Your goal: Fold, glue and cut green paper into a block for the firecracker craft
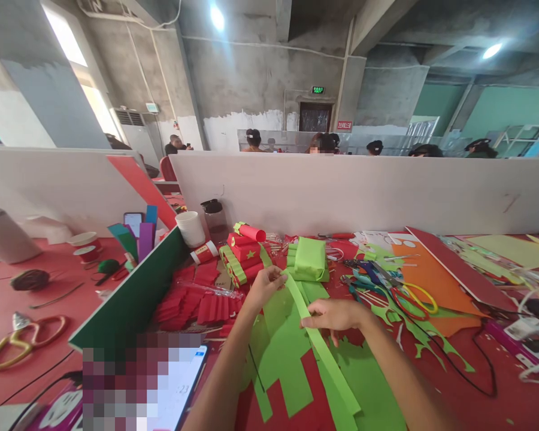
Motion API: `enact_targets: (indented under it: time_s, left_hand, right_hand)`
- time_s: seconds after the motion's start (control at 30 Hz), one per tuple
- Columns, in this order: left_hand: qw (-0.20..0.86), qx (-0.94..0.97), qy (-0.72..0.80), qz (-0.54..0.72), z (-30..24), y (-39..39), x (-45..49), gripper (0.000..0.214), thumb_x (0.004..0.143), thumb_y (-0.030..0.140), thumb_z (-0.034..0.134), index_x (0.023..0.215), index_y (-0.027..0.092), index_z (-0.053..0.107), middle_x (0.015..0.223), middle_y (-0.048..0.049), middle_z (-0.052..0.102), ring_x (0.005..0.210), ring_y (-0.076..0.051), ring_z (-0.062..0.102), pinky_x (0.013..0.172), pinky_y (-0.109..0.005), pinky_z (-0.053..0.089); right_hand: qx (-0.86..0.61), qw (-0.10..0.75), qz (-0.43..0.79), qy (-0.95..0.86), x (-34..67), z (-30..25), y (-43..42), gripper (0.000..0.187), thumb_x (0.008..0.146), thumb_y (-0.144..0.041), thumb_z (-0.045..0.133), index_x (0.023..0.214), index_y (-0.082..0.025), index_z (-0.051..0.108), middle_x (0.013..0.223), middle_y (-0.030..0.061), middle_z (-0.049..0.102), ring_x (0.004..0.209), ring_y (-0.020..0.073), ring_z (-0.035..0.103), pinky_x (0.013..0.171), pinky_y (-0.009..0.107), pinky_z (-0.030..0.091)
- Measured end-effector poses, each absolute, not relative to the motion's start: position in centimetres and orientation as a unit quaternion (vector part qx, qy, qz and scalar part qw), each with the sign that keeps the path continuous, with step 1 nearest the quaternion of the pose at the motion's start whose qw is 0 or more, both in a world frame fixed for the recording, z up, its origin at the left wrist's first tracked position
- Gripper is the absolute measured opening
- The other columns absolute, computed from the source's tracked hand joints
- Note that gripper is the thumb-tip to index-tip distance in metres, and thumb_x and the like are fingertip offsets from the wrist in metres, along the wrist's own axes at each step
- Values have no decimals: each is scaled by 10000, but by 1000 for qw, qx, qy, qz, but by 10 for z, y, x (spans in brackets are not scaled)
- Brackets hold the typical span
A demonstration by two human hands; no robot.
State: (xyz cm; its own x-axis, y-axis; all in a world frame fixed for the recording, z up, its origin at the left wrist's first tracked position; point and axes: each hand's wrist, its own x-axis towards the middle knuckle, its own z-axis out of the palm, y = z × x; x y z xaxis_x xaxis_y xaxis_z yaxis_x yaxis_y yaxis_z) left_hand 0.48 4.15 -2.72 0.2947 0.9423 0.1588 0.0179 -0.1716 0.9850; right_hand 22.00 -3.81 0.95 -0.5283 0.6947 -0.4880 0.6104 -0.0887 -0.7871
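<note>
A long light-green paper strip [320,347] runs slantwise from both hands down toward me. My left hand [267,287] pinches its far end between thumb and fingers. Further down the strip, my right hand [336,317] has closed its thumb and fingers on it. Under the hands lie larger green paper sheets [281,347] with stepped cut edges. Just beyond my left hand stand a green paper-wrapped block [311,258] and a red-and-green paper model [247,254] with a star and a red tube on top.
Scissors and pliers [397,287] lie on the right by orange paper [426,281]. Folded red paper pieces [197,302] are on the left, with a phone [186,383] nearer me. A green board [130,287] divides the table; a white partition [341,191] stands behind.
</note>
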Motion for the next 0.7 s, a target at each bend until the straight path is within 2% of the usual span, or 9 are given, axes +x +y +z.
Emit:
enact_targets:
  time_s: [0.13, 0.3, 0.4, 0.53, 0.7]
  left_hand:
    - [457, 676, 406, 412, -33, 41, 10, 295, 754, 440, 673, 732, 168, 560, 602, 29, 560, 564, -128, 534, 561, -238, 405]
    - [307, 750, 469, 351, -45, 35, 21, 133, 783, 266, 640, 712, 176, 572, 618, 27, 567, 571, -126, 492, 555, -229, 328]
    - [281, 752, 484, 347, -49, 33, 27, 64, 761, 185, 655, 731, 175, 599, 695, 1, 604, 623, -139, 512, 590, -240, 319]
    - [263, 760, 488, 340, -52, 32, 32, 60, 738, 132, 664, 754, 176, 626, 719, -10, 601, 651, -150, 517, 604, -246, 301]
    - [277, 758, 481, 343, -55, 32, 35, 94, 720, 103, 659, 758, 176, 614, 693, 2, 598, 625, -142, 516, 595, -241, 302]
  right_hand:
    - [-521, 90, 542, -653, 222, -5, -26, 457, 821, -605, 624, 968, -186, 516, 638, -27, 623, 423, 95, 575, 398, 183, 432]
    - [-523, 126, 487, -688, 223, -22, -18, 277, 882, -453, 569, 791, -199, 506, 578, -26, 622, 419, 106, 555, 404, 198, 407]
    - [-570, 172, 372, -713, 222, -20, -19, 214, 884, -366, 565, 750, -206, 518, 607, -18, 638, 431, 111, 541, 437, 213, 372]
    - [-601, 241, 180, -740, 218, -17, -21, 148, 846, -292, 629, 758, -215, 538, 742, -1, 674, 626, 145, 608, 552, 226, 355]
    - [-613, 237, 168, -735, 212, -26, -16, 120, 832, -289, 663, 825, -231, 559, 710, -18, 651, 608, 154, 599, 545, 227, 324]
